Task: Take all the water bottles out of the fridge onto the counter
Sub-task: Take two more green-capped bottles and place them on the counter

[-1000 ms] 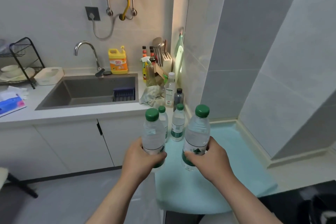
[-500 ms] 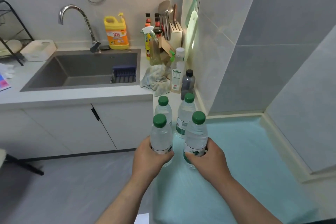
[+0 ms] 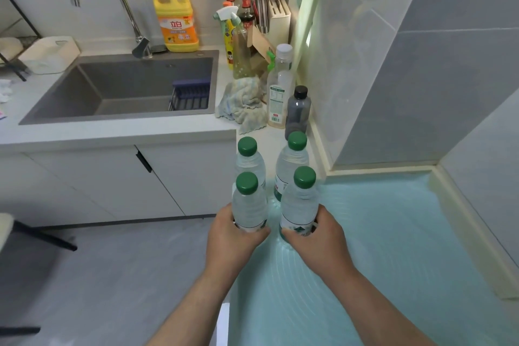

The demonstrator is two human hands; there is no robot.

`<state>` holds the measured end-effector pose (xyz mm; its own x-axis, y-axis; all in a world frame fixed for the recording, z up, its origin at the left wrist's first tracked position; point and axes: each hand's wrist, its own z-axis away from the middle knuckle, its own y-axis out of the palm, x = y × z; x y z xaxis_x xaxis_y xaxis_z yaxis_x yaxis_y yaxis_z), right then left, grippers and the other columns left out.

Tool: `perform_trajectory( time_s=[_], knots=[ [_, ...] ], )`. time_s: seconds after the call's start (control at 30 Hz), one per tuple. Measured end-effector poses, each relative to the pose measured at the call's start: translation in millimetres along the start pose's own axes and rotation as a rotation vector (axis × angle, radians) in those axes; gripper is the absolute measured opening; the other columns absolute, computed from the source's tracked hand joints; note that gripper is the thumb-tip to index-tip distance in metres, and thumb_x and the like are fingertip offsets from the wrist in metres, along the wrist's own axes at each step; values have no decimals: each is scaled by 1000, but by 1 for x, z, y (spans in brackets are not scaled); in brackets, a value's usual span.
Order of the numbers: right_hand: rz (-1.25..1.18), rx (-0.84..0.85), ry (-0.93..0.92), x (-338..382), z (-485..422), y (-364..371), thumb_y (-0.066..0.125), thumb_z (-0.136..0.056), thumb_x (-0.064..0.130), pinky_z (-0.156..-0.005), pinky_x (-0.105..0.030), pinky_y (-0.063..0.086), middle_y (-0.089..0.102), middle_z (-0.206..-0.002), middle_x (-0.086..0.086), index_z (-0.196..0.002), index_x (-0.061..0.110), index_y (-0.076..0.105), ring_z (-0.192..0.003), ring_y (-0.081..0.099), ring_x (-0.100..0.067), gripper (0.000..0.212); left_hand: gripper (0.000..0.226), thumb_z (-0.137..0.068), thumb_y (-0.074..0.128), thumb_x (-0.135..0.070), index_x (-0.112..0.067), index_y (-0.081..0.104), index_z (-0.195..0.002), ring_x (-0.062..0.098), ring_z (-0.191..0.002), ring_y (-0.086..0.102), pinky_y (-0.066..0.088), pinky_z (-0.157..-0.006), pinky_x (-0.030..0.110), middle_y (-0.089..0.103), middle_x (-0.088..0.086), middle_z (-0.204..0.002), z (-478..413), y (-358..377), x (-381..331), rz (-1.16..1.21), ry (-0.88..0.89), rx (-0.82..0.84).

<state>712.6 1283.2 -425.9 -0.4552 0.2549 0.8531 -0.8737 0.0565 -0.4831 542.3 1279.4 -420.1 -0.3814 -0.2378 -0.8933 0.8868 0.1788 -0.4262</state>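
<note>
our left hand (image 3: 233,236) has its fingers curled round the lower body of a clear plastic green-capped water bottle (image 3: 248,205). our right hand (image 3: 320,236) grasps a second clear plastic green-capped water bottle (image 3: 299,202) in the same way. both bottles are upright.

a second ago we held this pair higher and well short of the bottles already out. now they have come down and forward, to the near side of a far-left standing water bottle (image 3: 251,164) and a far-right standing water bottle (image 3: 290,160). the four make a tight square at the far left part of the pale blue ribbed mat (image 3: 393,233), which covers the counter top (image 3: 112,135) to the right of the grey sink (image 3: 126,87). we cannot tell whether the two held bases already press on the mat or sit just above it.

we judge that this delivery is nearly finished and only the release is left. the left bottle sits close to the mat's left edge, so we would set it down squarely before letting go. the fridge is out of view, so we cannot say how many bottles remain inside.
</note>
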Motion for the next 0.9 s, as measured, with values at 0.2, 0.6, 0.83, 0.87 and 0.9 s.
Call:
perform_trajectory(
  time_s=[0.2,0.6,0.83,0.87,0.9],
  knots=[
    [-14,2,-14,-8,1,3,84,-65,39,-69,-34,59,68,-88,10,-94,34,57,-78,67,-4,40,34,-61,85,-22,-31,66,-89,4,-77,70,57,-63,24,74,-12,-84,-2,6,3,23,-7,10],
    [-6,38,-116,13,22,-16,82,-71,34,-87,-23,48,58,-116,23,-121,45,47,-107,56,1,62,76,-66,86,-38,-37,49,-132,9,-118,55,48,-97,33,58,-18,-131,12,-14,1,-56,-35,100],
    [22,-69,-214,72,58,-35,74,-84,27,-91,-22,35,42,-122,17,-135,31,43,-106,44,-4,60,59,-86,72,-28,-23,46,-139,1,-103,55,44,-84,18,54,-8,-127,44,-66,-34,2,27,113],
    [31,-72,-223,79,64,-37,73,-85,26,-91,-22,35,42,-122,17,-134,29,43,-105,44,-4,57,57,-88,70,-28,-22,46,-140,5,-107,56,45,-88,20,54,-6,-129,48,-72,-38,13,42,111],
    [46,-80,-242,86,72,-38,72,-85,25,-92,-22,36,42,-122,16,-133,28,44,-106,44,-4,56,56,-89,68,-28,-21,46,-141,10,-113,56,46,-93,25,54,-5,-131,55,-80,-42,22,56,108]
  ],
)
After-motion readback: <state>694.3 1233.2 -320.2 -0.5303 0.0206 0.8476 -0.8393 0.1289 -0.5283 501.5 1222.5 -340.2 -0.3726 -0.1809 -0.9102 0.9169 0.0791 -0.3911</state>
